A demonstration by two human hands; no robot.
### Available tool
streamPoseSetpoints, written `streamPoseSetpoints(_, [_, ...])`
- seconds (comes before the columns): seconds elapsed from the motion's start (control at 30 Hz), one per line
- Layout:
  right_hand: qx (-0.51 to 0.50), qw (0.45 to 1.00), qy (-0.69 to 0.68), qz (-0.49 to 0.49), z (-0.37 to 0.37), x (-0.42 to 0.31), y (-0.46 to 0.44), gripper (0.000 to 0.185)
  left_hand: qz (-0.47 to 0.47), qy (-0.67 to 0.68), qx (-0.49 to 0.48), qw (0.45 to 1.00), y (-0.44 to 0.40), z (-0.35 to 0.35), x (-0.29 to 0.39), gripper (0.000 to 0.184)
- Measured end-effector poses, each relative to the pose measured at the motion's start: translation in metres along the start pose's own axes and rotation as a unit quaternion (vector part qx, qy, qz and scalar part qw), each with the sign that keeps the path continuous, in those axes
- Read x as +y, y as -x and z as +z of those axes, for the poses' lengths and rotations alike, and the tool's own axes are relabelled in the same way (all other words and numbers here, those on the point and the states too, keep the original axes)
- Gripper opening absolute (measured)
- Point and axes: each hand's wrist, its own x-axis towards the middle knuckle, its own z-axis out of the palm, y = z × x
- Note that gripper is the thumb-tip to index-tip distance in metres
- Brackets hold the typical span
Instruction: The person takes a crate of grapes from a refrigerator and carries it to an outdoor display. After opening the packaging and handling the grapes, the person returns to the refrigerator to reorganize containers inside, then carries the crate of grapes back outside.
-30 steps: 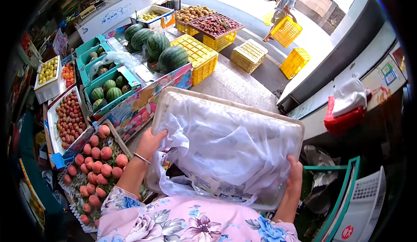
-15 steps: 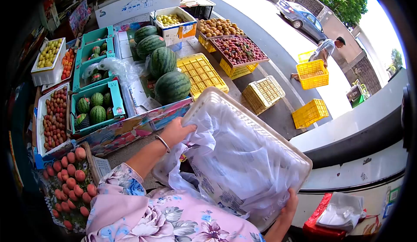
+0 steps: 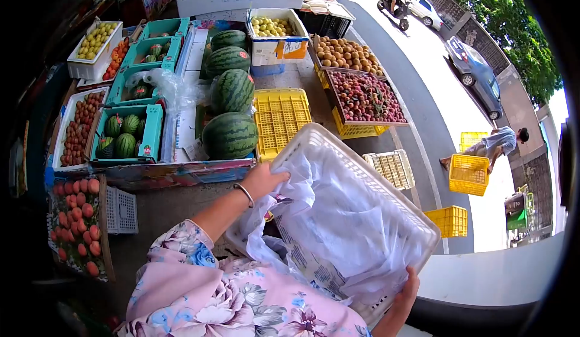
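A white plastic basket [image 3: 417, 219] is tilted in front of my body, lined with thin white sheeting [image 3: 338, 216] and some printed paper [image 3: 311, 264]. My left hand [image 3: 266, 181], with a bangle on the wrist, grips its left rim together with a fold of the sheeting. At the lower right corner, my right hand [image 3: 403, 298] is closed on the basket's edge, its fingers partly hidden. No fruit shows in the basket.
Large watermelons [image 3: 229, 135] and teal boxes [image 3: 152, 132] stand on the stall at left, peaches [image 3: 78, 216] below them. Yellow crates [image 3: 281, 116] and a plum tray [image 3: 365, 98] lie ahead. A person [image 3: 498, 142] holds yellow crates at right.
The view has swung right, so the stall and peaches appear further left. The basket is turned more steeply, still in both hands. The person with the crates appears further right and lower.
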Motion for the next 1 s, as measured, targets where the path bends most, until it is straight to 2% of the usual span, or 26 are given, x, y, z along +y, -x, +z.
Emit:
streamPoseSetpoints(0.07, [-0.017, 1.000, 0.005, -0.005, 0.010, -0.012, -0.031, 0.039, 0.004, 0.035, -0.001, 0.999, -0.026, 0.008, 0.001, 0.032])
streamPoseSetpoints(0.1, [-0.024, 1.000, 0.009, -0.006, 0.014, -0.020, -0.046, 0.039, 0.009, 0.026, 0.022, 0.999, -0.036, 0.012, 0.001, 0.043])
streamPoseSetpoints(0.27, [-0.050, 0.997, 0.048, -0.020, 0.048, -0.049, -0.112, 0.042, 0.002, 0.021, 0.058, 0.998, -0.093, 0.022, -0.003, 0.047])
streamPoseSetpoints(0.33, [-0.057, 0.997, 0.043, -0.032, 0.068, -0.059, -0.138, 0.041, 0.001, 0.017, 0.054, 0.998, -0.117, 0.023, 0.000, 0.032])
streamPoseSetpoints(0.37, [-0.059, 0.997, 0.034, -0.039, 0.080, -0.065, -0.153, 0.039, -0.003, 0.029, 0.069, 0.997, -0.129, 0.022, 0.003, 0.047])
streamPoseSetpoints(0.43, [-0.066, 0.995, 0.054, -0.045, 0.102, -0.068, -0.181, 0.037, -0.011, 0.038, 0.087, 0.995, -0.151, 0.016, 0.006, 0.047])
streamPoseSetpoints(0.53, [-0.088, 0.992, 0.080, -0.039, 0.154, -0.086, -0.231, 0.034, -0.029, 0.049, 0.107, 0.993, -0.206, 0.006, -0.001, 0.047])
streamPoseSetpoints(0.6, [-0.111, 0.990, 0.087, -0.027, 0.199, -0.097, -0.269, 0.033, -0.084, -0.009, 0.119, 0.989, -0.246, -0.008, 0.004, 0.044])
streamPoseSetpoints(0.63, [-0.086, 0.991, 0.106, -0.006, 0.216, -0.099, -0.290, 0.033, -0.095, -0.002, 0.121, 0.988, -0.264, -0.014, 0.005, 0.044])
streamPoseSetpoints(0.67, [-0.059, 0.991, 0.120, 0.017, 0.228, -0.097, -0.309, 0.032, -0.094, 0.008, 0.121, 0.988, -0.279, -0.022, 0.004, 0.043])
streamPoseSetpoints(0.87, [-0.093, 0.982, 0.154, 0.051, 0.350, -0.150, -0.361, 0.034, -0.099, 0.077, 0.126, 0.984, -0.355, -0.080, 0.018, 0.039])
streamPoseSetpoints(0.93, [-0.114, 0.979, 0.166, 0.037, 0.383, -0.162, -0.376, 0.036, -0.051, 0.106, 0.218, 0.969, -0.369, -0.092, 0.008, 0.035])
streamPoseSetpoints(1.0, [-0.131, 0.972, 0.190, 0.049, 0.421, -0.186, -0.388, 0.035, -0.085, 0.124, 0.209, 0.966, -0.376, -0.106, 0.038, 0.034])
